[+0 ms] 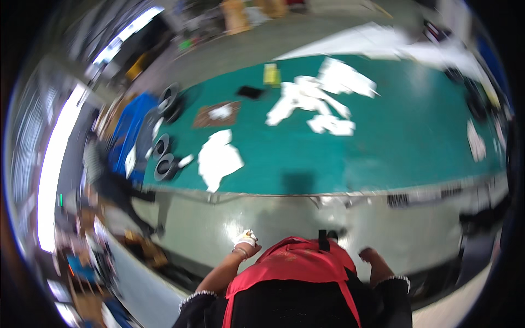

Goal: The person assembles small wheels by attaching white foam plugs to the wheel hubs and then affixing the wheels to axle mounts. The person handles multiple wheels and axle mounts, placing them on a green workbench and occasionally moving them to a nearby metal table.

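My left hand [249, 243] hangs low in front of the table, left of the red apron [295, 262] that I wear. White material covers its fingers; blur hides whether this is a glove or something held. On the other side of the apron is my right hand [370, 256], bare and smeared, its fingers not distinct. Neither hand touches the green table [404, 136]. White cloth pieces lie on it: one near the front left [219, 158], a tangled pile [306, 95] farther back, a flat piece [345, 77] behind that and a small one [332, 124] in front.
Dark round containers [165, 167] stand along the table's left end, beside a blue crate [131, 131]. A brown board [217, 115], a dark flat object [250, 92] and a yellow item [271, 75] lie on the table. Another person [112, 180] is at the left.
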Tool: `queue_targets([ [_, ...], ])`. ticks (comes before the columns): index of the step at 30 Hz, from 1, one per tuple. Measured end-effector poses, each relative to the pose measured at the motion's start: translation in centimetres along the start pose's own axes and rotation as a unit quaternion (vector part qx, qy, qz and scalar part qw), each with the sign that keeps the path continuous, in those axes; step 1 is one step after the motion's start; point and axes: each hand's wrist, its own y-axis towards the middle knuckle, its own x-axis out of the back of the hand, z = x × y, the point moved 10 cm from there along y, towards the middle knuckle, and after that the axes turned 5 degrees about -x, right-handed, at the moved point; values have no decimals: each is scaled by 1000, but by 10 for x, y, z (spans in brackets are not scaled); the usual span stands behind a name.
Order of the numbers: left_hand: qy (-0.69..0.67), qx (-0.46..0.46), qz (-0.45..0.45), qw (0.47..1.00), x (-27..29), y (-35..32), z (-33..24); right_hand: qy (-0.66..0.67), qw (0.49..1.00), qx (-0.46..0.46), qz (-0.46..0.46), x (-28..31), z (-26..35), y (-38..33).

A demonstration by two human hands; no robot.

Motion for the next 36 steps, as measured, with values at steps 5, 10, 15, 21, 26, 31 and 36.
queue_targets([
  [5,-127,107,-112,980,-76,-59,91,-124,974,-141,-123,136,20,-29],
  [10,-280,282,-23,917,-246,-127,142,-546,802,238,-38,71,200,19],
  [15,-415,266,37,869,-340,-149,131,-121,862,482,-104,1,409,4],
  [21,-524,318,-4,790,-375,-180,152,-156,851,451,217,-143,596,-148],
  [26,-569,334,-67,748,-355,-162,198,-182,854,428,234,-180,652,-138],
  [31,-592,372,-93,709,-332,-173,276,-140,890,359,245,-236,739,-100],
  [36,-588,420,-94,685,-335,-210,360,-47,916,207,340,-311,854,-132],
])
